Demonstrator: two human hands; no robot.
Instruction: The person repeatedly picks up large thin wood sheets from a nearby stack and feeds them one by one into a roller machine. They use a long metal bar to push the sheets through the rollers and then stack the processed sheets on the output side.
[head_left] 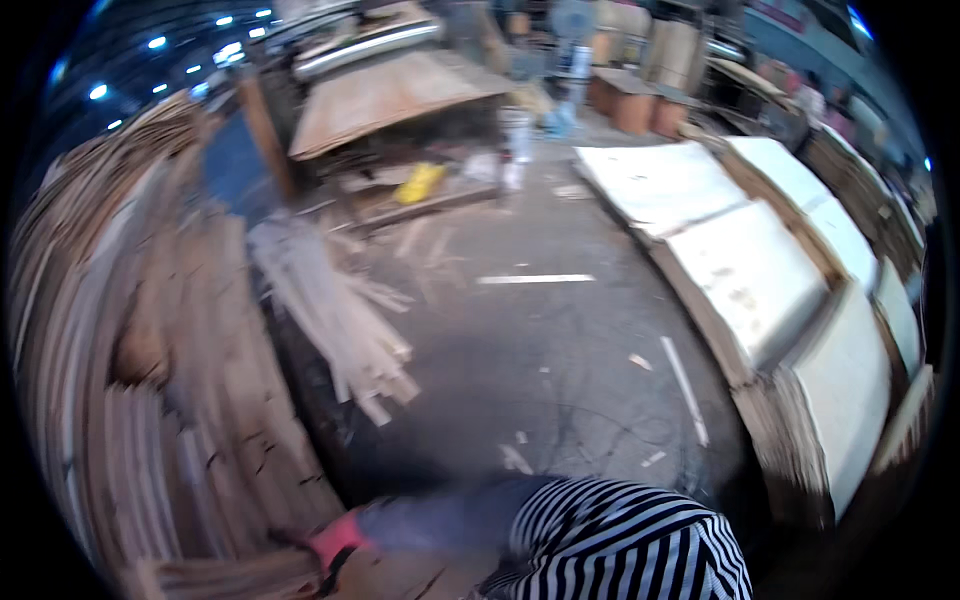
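Observation:
My left hand wears a pink glove below a dark sleeve and reaches left, low in the view. It rests against the edge of a thin brown veneer sheet on the big veneer stack. Motion blur hides the fingers, so the grip is unclear. My right hand is out of view. My striped shirt fills the bottom middle.
Loose pale wood strips lie on the grey concrete floor. Stacks of light boards line the right side. A machine under a brown cover stands at the back, with a yellow object near it.

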